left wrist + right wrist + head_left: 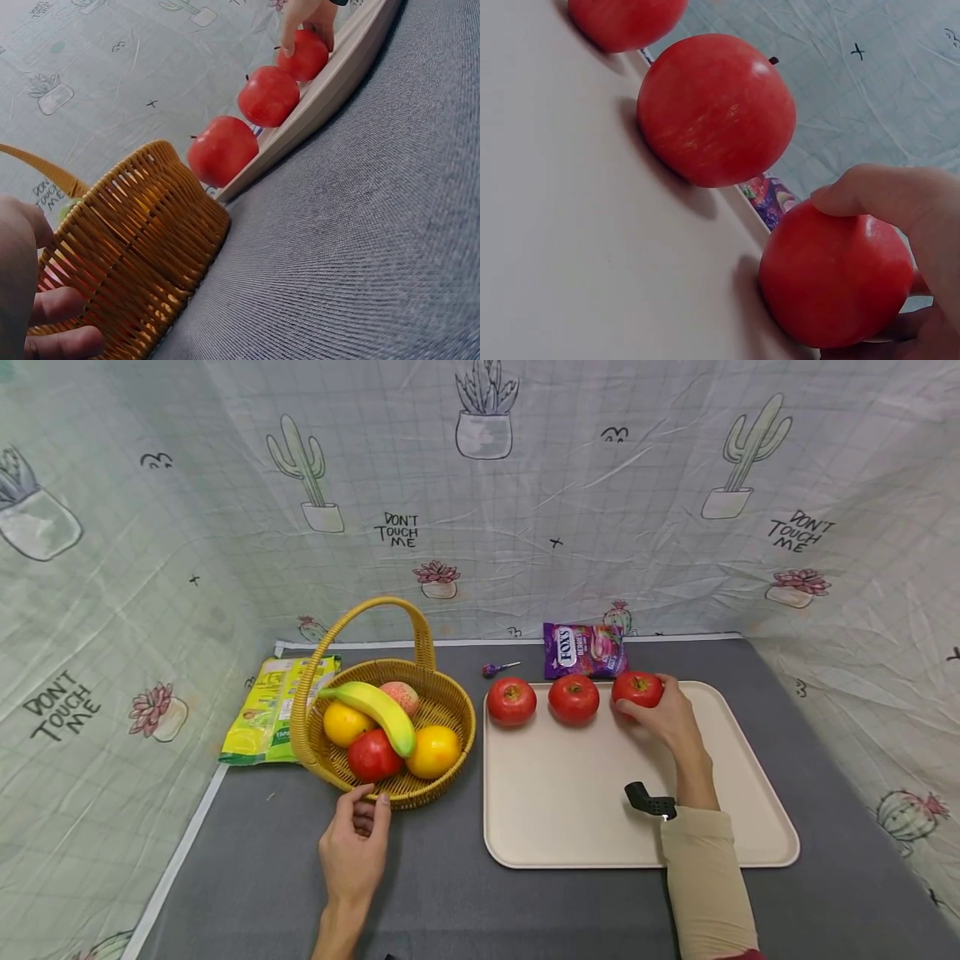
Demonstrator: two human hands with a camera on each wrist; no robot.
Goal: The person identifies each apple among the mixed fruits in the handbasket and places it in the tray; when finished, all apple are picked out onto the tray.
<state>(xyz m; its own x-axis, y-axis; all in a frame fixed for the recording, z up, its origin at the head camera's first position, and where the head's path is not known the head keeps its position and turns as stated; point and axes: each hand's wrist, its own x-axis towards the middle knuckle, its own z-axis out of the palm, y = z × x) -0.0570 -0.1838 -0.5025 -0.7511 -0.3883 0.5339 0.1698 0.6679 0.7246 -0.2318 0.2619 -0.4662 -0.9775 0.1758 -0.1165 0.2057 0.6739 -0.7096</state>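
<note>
My right hand (667,714) grips a red apple (637,688) at the tray's far edge; in the right wrist view the thumb (840,199) lies on the apple's upper side, with fingers curled behind it. Two more red apples, a middle one (573,699) and a left one (512,701), line up beside it on the beige tray (585,810). My left hand (354,852) is at the front rim of a wicker basket (438,789), its fingers loosely bent. The basket holds a banana (375,710), a red fruit (373,756), a peach-like fruit (401,696) and two orange-yellow fruits (433,752).
A purple candy bag (585,650) and a lollipop (500,669) lie behind the tray. To the basket's left is a yellow-green packet (266,718), partly hidden by it. The basket's handle (382,602) arches upward. Printed curtains (525,568) enclose the grey table (450,893).
</note>
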